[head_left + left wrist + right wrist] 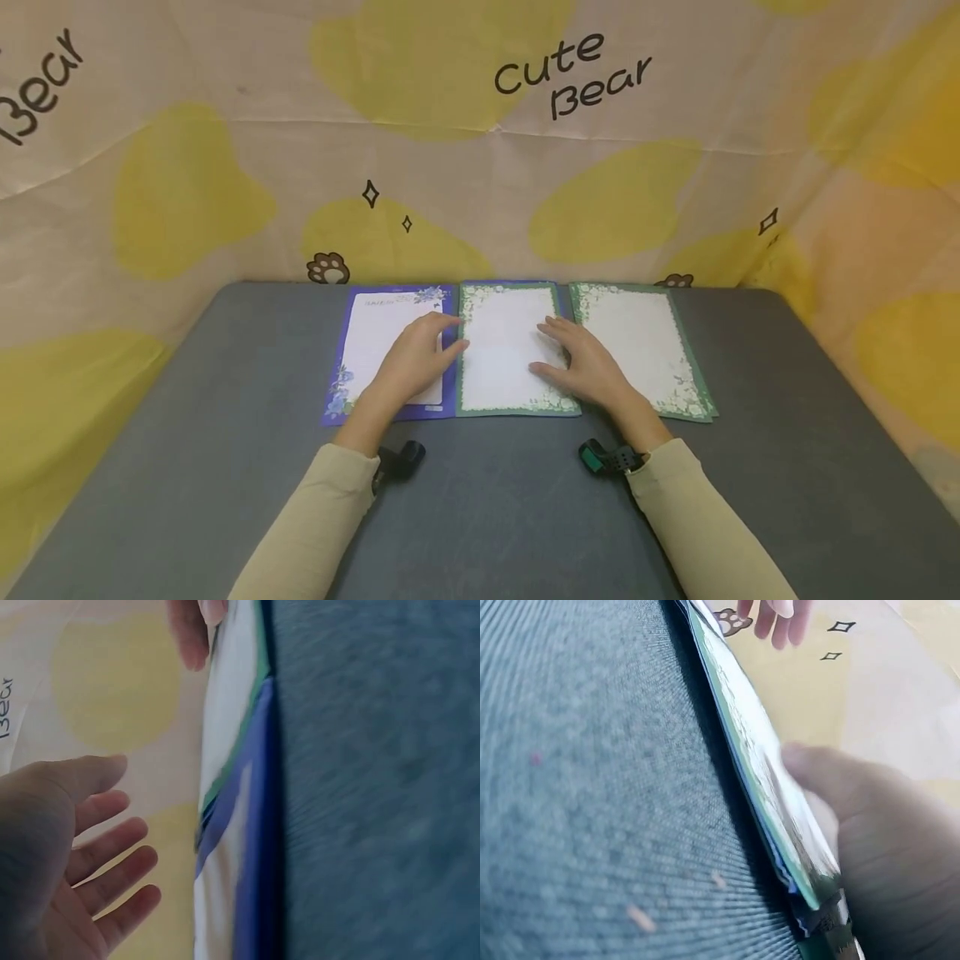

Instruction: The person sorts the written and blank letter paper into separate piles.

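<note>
A blue-bordered sheet (pixel 390 333) with blue flowers in its corners lies flat at the left. Beside it, a green-bordered sheet (pixel 498 358) with white flowers overlaps its edge, and a blue edge shows behind its top. My left hand (pixel 415 358) is over the blue-bordered sheet, its fingertips near the green sheet's left edge. Over the right part of that middle sheet is my right hand (pixel 585 360). Both hands hold nothing, with fingers loosely extended; in the left wrist view the left fingers (pixel 112 862) are spread. Whether the right fingers touch paper, I cannot tell.
More green-bordered sheets (pixel 637 342) lie slightly fanned at the right, partly under the right forearm. All the paper sits near the far edge of a dark grey table (pixel 495 508). A patterned cloth (pixel 450 167) hangs behind. Each wrist wears a strapped camera (pixel 596 457).
</note>
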A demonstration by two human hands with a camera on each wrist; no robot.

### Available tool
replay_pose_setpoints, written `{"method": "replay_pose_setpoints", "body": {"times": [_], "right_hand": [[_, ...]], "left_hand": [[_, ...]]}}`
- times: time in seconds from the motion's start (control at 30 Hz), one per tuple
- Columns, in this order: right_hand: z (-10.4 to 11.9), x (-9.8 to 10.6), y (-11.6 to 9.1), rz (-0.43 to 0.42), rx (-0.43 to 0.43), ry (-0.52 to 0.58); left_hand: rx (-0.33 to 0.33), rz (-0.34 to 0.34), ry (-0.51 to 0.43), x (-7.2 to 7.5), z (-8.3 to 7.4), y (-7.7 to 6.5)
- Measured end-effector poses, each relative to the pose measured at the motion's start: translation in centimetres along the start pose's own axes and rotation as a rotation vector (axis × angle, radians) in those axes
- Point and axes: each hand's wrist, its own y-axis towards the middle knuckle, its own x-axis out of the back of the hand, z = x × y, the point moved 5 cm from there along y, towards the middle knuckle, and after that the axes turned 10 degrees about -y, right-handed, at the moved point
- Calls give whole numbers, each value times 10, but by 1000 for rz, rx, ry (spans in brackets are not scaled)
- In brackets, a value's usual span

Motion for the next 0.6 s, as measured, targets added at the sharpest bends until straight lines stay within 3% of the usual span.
{"method": "replay_pose_setpoints", "body": {"times": [0.37,0.6], "right_hand": [[3,-1,-1,27,10,-81],[5,0,0,-22,46,-90]], "left_hand": [[-101,1,27,-17,6,2],[-182,57,214,-32,11,3]]}}
